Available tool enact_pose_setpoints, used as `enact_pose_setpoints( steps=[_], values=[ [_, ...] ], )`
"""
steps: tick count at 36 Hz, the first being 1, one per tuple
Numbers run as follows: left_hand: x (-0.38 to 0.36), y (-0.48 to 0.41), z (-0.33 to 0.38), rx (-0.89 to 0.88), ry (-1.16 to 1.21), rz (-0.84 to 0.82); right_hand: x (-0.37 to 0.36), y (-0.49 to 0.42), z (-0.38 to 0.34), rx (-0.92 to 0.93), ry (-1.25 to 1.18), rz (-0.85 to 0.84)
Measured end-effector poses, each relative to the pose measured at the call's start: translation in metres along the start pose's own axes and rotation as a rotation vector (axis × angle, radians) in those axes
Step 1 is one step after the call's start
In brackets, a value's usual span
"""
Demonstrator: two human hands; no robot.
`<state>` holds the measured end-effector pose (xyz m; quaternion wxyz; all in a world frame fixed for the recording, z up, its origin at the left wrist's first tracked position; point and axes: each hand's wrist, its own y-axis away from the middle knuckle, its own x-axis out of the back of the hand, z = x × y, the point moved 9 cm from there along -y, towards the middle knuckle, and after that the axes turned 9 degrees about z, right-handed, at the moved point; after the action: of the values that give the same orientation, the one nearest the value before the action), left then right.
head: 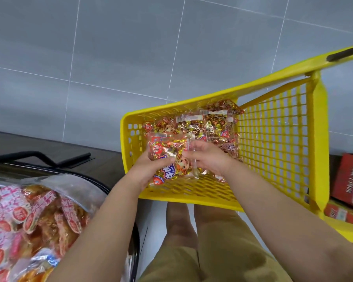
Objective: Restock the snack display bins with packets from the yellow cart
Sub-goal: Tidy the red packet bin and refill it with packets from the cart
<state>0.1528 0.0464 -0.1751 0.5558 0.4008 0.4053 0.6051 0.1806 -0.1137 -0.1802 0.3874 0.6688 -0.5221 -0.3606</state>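
A yellow plastic cart (273, 127) stands in front of me on the tiled floor. Several clear snack packets with gold and red wrapped sweets (210, 123) lie in its far corner. Over the cart's near end I hold one such packet (169, 153) with both hands. My left hand (149, 169) grips its lower left side from beneath. My right hand (206, 157) pinches its right edge. At the lower left, a display bin (84, 180) holds pink and orange snack packets (35, 216).
Red cardboard boxes (348, 180) sit on the floor to the right of the cart. A black metal frame (43, 157) runs along the bin's far side. My legs in tan shorts (216, 241) stand just behind the cart.
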Motion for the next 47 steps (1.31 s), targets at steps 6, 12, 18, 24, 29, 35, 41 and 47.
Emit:
enact_pose_setpoints(
  steps=[6, 12, 18, 24, 29, 35, 41, 47],
  values=[
    [0.012, -0.008, -0.011, 0.010, 0.133, 0.158, 0.063, -0.034, -0.016, 0.101, -0.026, 0.542],
    [0.025, -0.008, -0.034, 0.033, 0.194, 0.249, 0.063, -0.074, 0.003, -0.091, 0.309, 0.587],
    [0.029, -0.008, -0.044, 0.022, 0.216, 0.240, 0.061, -0.081, 0.006, -0.130, 0.457, 0.675],
    [0.031, -0.009, -0.046, -0.011, 0.176, 0.221, 0.062, -0.083, 0.017, -0.053, 0.303, 0.562],
    [0.031, -0.001, -0.046, -0.006, 0.171, 0.241, 0.078, -0.056, 0.021, -0.012, 0.071, 0.582],
    [0.026, 0.026, -0.030, 0.031, 0.273, 0.237, 0.076, 0.005, 0.007, 0.075, -0.025, 0.493],
    [0.013, 0.072, 0.001, 0.047, 0.308, 0.027, 0.036, 0.090, -0.056, 0.506, 0.210, 0.345],
    [0.028, 0.115, 0.034, -0.045, 0.514, -0.049, -0.022, 0.156, -0.098, 0.900, 0.568, 0.153]
  ],
)
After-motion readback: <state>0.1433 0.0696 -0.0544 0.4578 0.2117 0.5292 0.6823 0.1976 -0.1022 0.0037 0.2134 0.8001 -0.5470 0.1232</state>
